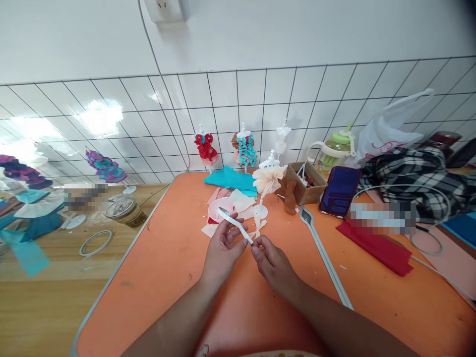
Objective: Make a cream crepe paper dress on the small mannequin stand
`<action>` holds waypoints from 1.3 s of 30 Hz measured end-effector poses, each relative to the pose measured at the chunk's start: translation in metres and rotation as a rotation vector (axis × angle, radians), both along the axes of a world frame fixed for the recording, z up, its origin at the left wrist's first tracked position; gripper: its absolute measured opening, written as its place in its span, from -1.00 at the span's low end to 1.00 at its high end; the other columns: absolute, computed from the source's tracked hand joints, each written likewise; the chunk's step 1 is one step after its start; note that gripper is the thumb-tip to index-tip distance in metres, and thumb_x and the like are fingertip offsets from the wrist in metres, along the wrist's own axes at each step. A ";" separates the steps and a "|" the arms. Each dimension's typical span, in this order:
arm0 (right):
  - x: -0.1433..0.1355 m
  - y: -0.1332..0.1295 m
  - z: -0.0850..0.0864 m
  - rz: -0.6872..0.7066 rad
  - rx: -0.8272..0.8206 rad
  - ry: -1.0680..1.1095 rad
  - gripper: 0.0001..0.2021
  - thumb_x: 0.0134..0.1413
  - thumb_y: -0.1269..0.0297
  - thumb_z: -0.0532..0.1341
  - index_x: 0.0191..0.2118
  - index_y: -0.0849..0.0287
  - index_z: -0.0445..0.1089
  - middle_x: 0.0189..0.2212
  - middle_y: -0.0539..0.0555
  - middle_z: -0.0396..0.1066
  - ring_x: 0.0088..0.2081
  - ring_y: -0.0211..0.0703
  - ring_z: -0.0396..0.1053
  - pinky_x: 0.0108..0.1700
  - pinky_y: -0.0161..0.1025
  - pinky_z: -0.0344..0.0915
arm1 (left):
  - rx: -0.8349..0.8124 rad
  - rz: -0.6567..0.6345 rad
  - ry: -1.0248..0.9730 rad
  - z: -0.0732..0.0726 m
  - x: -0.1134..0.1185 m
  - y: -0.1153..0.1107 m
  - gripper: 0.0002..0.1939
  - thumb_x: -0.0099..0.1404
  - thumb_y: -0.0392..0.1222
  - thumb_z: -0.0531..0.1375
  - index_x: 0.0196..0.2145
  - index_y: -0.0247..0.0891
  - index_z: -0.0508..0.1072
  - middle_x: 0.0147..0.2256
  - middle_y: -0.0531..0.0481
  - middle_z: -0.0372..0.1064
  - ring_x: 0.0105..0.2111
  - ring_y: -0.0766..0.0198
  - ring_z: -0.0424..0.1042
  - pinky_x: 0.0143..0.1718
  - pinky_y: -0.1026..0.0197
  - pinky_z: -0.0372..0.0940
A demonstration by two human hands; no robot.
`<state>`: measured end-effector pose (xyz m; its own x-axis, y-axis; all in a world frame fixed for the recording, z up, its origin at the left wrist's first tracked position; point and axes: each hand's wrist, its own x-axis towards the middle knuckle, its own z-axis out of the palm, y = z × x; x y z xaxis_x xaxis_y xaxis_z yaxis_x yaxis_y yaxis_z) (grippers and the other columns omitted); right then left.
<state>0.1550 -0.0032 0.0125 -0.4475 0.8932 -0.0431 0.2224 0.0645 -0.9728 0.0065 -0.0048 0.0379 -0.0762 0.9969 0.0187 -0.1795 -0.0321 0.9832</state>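
Note:
A narrow white strip (235, 224), bent along its length, lies across the fingers of my left hand (222, 246). My left thumb presses near its lower end while the other fingers stay loosely curled. My right hand (273, 262) pinches that same lower end between thumb and forefinger. Whether the strip is tape or ribbon I cannot tell. Just beyond my hands are cream and pink fabric scraps (243, 200) and a pink round dish (219, 210). A gathered cream fabric flower (268, 179) stands behind them, above a clear round base (260, 211).
Several small dress forms, including a red-dressed one (206, 148), line the wall. Turquoise cloth (231, 180), a cardboard box (314, 192), a phone (340, 192) and a jug (336, 148) stand behind. A long grey-white strap (327, 260) and red cloth (375, 246) lie right.

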 end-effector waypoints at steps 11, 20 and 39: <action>-0.001 0.000 0.000 -0.017 -0.037 0.000 -0.72 0.22 -0.01 -0.08 -0.33 0.08 0.10 -0.70 -0.19 -0.01 -0.68 -0.36 -0.03 -0.60 -0.38 -0.11 | 0.008 0.019 -0.017 0.000 0.001 0.000 -0.41 0.07 -0.33 0.27 0.07 -0.12 0.24 0.03 -0.11 0.25 0.02 0.11 0.32 -0.10 0.17 0.32; 0.001 0.003 0.002 -0.002 -0.081 -0.034 -0.74 0.22 0.01 -0.06 -0.34 0.08 0.09 -0.69 -0.19 -0.01 -0.71 -0.39 0.00 -0.66 -0.42 -0.04 | -0.009 0.015 -0.041 -0.001 0.000 0.001 -0.40 0.05 -0.32 0.29 0.06 -0.12 0.26 0.03 -0.10 0.26 0.03 0.09 0.31 -0.11 0.17 0.32; 0.022 0.019 0.005 -0.056 0.005 -0.081 -0.73 0.07 0.03 0.15 -0.25 0.11 0.36 -0.67 -0.15 -0.07 -0.61 -0.33 -0.03 -0.57 -0.37 -0.04 | -0.065 -0.035 -0.086 -0.003 -0.005 0.003 -0.38 0.04 -0.31 0.31 0.07 -0.13 0.29 0.07 -0.12 0.24 0.00 0.11 0.34 -0.06 0.13 0.30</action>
<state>0.1772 0.0158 0.0172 -0.3920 0.9171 -0.0722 0.3037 0.0549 -0.9512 0.0020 -0.0017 0.0346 -0.0398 0.9979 -0.0512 -0.2636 0.0389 0.9638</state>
